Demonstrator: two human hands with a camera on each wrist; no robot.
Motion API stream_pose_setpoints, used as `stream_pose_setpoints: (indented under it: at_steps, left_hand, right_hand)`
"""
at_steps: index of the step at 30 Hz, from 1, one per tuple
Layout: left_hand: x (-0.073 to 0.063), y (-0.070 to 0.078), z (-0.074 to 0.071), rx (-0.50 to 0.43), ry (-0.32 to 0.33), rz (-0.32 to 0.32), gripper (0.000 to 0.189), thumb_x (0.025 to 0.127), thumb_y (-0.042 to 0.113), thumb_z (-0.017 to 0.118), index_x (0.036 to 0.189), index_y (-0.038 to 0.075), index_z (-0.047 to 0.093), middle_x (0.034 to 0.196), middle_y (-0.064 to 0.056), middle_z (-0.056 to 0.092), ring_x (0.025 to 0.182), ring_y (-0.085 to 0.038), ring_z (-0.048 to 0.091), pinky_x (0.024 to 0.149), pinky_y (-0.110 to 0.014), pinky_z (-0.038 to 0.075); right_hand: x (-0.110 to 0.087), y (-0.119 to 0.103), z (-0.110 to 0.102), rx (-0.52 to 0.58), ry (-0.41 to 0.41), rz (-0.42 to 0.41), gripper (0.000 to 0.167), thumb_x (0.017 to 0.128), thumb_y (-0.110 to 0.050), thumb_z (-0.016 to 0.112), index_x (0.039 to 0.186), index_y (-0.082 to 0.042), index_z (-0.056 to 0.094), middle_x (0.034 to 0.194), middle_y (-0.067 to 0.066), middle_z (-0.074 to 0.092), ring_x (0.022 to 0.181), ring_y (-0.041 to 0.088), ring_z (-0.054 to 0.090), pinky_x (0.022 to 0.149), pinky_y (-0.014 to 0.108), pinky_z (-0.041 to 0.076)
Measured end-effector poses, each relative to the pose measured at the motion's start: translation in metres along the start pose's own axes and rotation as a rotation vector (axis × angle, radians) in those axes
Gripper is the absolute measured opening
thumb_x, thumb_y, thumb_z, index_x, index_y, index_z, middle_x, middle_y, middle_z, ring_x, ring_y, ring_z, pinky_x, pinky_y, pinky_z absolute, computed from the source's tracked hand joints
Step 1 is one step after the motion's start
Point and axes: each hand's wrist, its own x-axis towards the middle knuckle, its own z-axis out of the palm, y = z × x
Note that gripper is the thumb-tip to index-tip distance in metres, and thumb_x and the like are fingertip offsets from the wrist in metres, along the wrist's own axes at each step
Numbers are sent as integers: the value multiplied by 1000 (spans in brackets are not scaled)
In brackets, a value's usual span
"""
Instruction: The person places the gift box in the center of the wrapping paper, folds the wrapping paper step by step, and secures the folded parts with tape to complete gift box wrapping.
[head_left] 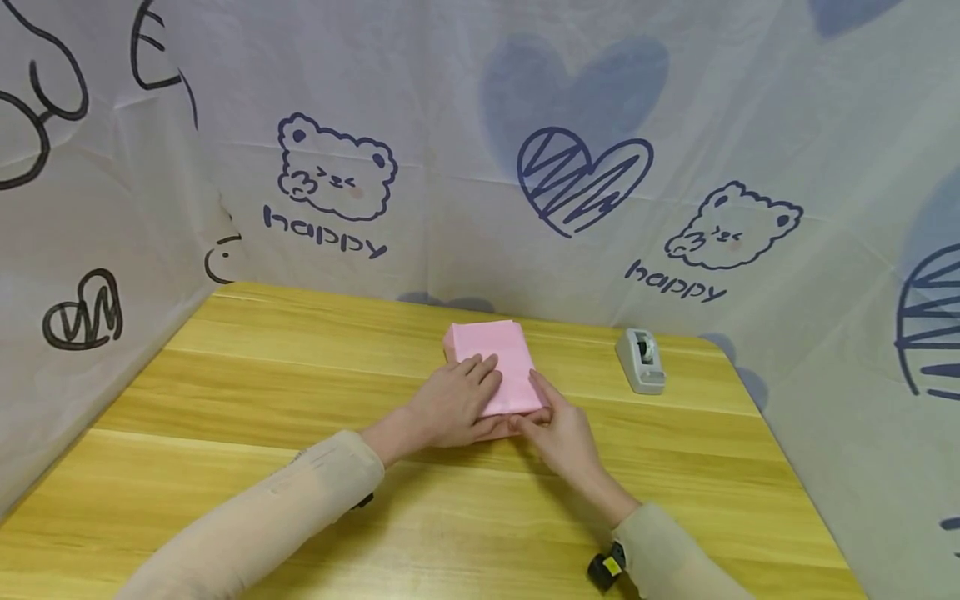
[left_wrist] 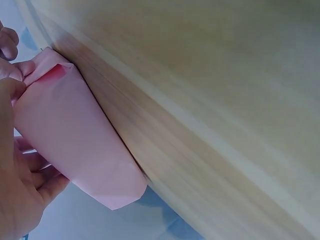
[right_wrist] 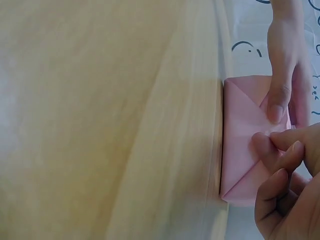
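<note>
A box wrapped in pink paper (head_left: 495,342) lies on the table, with its near end facing me. My left hand (head_left: 461,400) holds it from the left, fingers across the top and thumb bent down onto the near end. There, in the right wrist view, folded flaps (right_wrist: 240,130) meet in slanting creases. At the near right corner, my right hand (head_left: 562,429) pinches the paper at that end between thumb and forefinger. Its other fingers are curled in the right wrist view. Whether a bit of tape is between the fingertips, I cannot tell. Along the side, the wrapping (left_wrist: 75,130) looks smooth.
A grey-white tape dispenser (head_left: 641,361) stands to the right of the box, near the back edge of the wooden table (head_left: 300,367). Printed white cloth (head_left: 450,167) hangs behind the table and along both sides.
</note>
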Motion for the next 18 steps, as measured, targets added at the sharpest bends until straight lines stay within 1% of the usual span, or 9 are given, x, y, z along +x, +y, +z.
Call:
stream_pose_setpoints:
  at_steps: [3,6,10,13,16,18]
  left_hand:
    - [0,-1,0,-5,-27,-8,66,102,63,50,129,3,58,145,-22,57,131,-37,57,111,-46,49]
    - [0,-1,1,-8,-28,-7,69,101,66,49,128,3,58,144,-22,58,130,-37,57,111,-46,49]
    - [1,-1,2,3,15,1,64,100,65,53,119,4,60,138,-20,61,124,-35,61,106,-46,52]
    - [2,-1,2,22,17,-8,60,101,63,54,116,5,61,138,-20,61,123,-35,61,106,-46,52]
    - [2,-1,3,21,9,-15,61,101,63,53,119,5,61,141,-20,60,126,-36,60,108,-47,51]
    - [1,0,4,2,11,-18,65,100,65,53,122,5,61,143,-20,59,128,-36,59,109,-47,50]
  right_hand:
    - [1,1,1,-38,-27,6,77,90,-15,83,156,-2,45,70,0,70,56,7,59,46,22,42]
    - [2,4,2,-68,-56,24,79,91,-18,83,158,-4,43,71,-2,71,60,6,63,50,23,46]
    - [3,6,3,-108,-57,43,83,92,-23,82,161,-8,38,71,-5,71,59,6,62,50,24,44]
    - [3,7,3,-137,-49,33,87,92,-27,82,163,-8,35,71,-6,71,59,6,62,50,26,43]
    - [2,7,2,-143,-56,29,88,92,-28,82,163,-8,34,71,-6,71,59,5,62,51,26,44]
    - [1,7,-1,-121,-91,43,88,92,-26,81,163,-8,32,71,-5,71,56,7,61,50,26,46]
